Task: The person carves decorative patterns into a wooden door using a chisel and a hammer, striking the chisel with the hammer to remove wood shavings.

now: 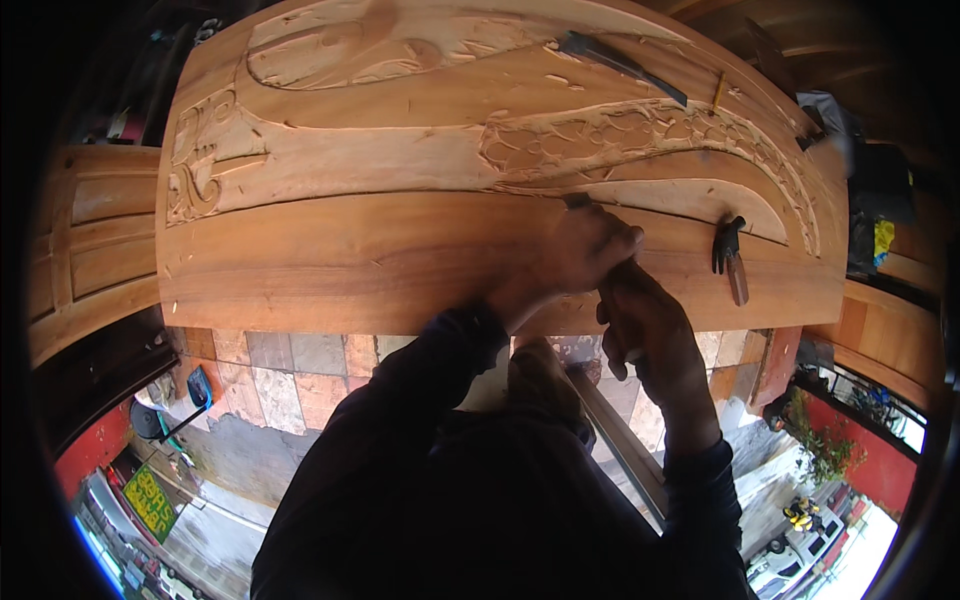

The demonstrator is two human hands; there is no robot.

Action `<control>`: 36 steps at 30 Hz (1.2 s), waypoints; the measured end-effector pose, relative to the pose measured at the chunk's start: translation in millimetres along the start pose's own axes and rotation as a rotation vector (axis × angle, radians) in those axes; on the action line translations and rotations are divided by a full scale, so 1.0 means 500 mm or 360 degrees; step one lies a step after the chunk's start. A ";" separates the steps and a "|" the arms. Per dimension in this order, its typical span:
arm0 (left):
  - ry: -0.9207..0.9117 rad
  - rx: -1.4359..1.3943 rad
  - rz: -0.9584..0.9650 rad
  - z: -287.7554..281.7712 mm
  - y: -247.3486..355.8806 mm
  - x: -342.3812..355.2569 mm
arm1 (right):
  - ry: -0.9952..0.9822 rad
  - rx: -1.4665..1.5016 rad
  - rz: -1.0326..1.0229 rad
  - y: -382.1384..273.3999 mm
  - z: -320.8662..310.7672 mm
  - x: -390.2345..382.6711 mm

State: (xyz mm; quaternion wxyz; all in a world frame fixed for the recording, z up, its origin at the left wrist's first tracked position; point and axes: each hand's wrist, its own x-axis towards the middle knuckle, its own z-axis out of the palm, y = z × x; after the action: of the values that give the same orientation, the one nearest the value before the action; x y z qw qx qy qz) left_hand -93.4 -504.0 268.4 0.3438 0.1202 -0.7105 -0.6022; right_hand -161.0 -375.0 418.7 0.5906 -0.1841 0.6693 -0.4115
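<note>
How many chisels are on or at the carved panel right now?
3: one chisel gripped by both hands at the carving, a dark chisel lying near the top edge, a wooden-handled chisel lying right; others may be hidden.

Both hands, left and right, hold a chisel against the carved wooden panel.

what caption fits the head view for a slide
Both hands, left hand ahead of right hand, grip a chisel against a carved wooden panel.
</note>
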 end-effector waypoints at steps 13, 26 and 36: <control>-0.0345 -0.0002 0.0012 -0.013 -0.032 0.001 | 0.0298 0.0103 0.0345 -0.001 0.030 0.018; 0.0229 0.0525 0.0587 -0.095 0.078 -0.044 | 0.0022 -0.1049 -0.1083 0.092 0.024 0.024; -0.0063 0.0193 0.0098 0.022 -0.014 -0.018 | 0.0181 -0.0561 -0.0738 0.103 -0.013 0.017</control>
State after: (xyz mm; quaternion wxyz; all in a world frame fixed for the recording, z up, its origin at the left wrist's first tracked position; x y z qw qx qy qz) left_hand -95.4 -491.6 258.4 0.3400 0.1069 -0.7557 -0.5494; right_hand -157.0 -348.6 373.5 0.4013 -0.4085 0.7025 -0.4226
